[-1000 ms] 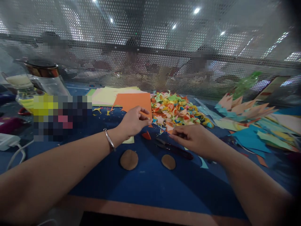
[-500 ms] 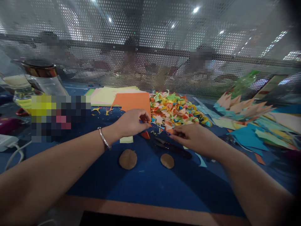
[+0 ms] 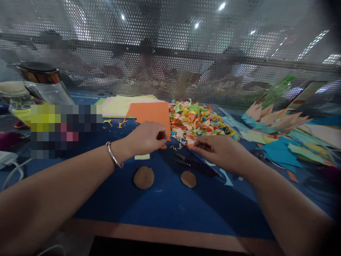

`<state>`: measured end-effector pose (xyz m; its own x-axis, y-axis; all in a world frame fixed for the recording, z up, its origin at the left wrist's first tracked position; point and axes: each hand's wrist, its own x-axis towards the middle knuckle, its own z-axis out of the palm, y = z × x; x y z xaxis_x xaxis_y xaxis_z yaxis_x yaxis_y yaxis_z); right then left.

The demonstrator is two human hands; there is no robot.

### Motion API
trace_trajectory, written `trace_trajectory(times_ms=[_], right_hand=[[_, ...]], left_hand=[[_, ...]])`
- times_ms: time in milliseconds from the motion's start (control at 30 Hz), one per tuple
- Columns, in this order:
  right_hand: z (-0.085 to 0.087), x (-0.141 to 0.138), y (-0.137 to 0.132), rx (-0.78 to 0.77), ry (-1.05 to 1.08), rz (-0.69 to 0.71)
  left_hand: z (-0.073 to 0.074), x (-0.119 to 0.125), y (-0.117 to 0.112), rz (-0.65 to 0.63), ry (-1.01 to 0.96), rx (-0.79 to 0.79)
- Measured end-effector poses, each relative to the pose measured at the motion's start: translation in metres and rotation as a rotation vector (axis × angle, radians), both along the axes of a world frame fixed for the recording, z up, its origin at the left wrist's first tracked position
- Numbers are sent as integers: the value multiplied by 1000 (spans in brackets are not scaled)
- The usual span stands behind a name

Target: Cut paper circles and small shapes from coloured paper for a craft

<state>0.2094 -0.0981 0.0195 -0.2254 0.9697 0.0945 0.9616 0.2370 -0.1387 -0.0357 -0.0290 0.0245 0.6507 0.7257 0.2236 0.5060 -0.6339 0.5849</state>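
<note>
My left hand (image 3: 147, 138), with a silver bangle at the wrist, is closed in a pinch beside the orange sheet (image 3: 151, 113). A small orange paper piece (image 3: 164, 147) shows at its fingertips. Its fingers partly hide the piece. Across from it, the fingers of my right hand (image 3: 213, 147) are curled together; what they pinch, if anything, is hidden. Just below that hand lie dark-handled scissors (image 3: 183, 160), and a slim dark blue stick with a pointed metallic end (image 3: 220, 174) slants across them. Two brown round discs (image 3: 144, 177) lie nearer to me.
Behind my hands is a heap of small coloured paper cuttings (image 3: 197, 119). Stacked paper (image 3: 125, 105) lies back left, near a glass jug (image 3: 49, 89). Folded paper points (image 3: 274, 117) and blue paper (image 3: 279, 153) are at right. A perforated metal screen (image 3: 170, 28) stands behind.
The orange piece that lay below my left hand is now at its fingertips. The slim blue stick now shows over the scissors, under my right hand. The view has tilted slightly.
</note>
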Motion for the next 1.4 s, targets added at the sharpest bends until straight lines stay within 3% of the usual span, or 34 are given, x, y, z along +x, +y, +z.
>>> trace_trajectory(times_ms=[100, 233, 367, 600, 900, 1400], right_hand=[[1, -2, -1, 61, 98, 27], [1, -9, -5, 77, 317, 91], [-1, -17, -8, 126, 418, 128], [-3, -22, -9, 175, 466, 137], [-3, -23, -10, 171, 489, 135], [-2, -21, -12, 160, 541, 137]], left_hand=[[1, 2, 2, 23, -125, -137], [-1, 8, -2, 23, -433, -477], [-1, 16, -12, 75, -645, -711], [3, 24, -26, 78, -766, -1066], [-3, 27, -28, 15, -803, -1161], [-3, 30, -28, -19, -828, -1021]])
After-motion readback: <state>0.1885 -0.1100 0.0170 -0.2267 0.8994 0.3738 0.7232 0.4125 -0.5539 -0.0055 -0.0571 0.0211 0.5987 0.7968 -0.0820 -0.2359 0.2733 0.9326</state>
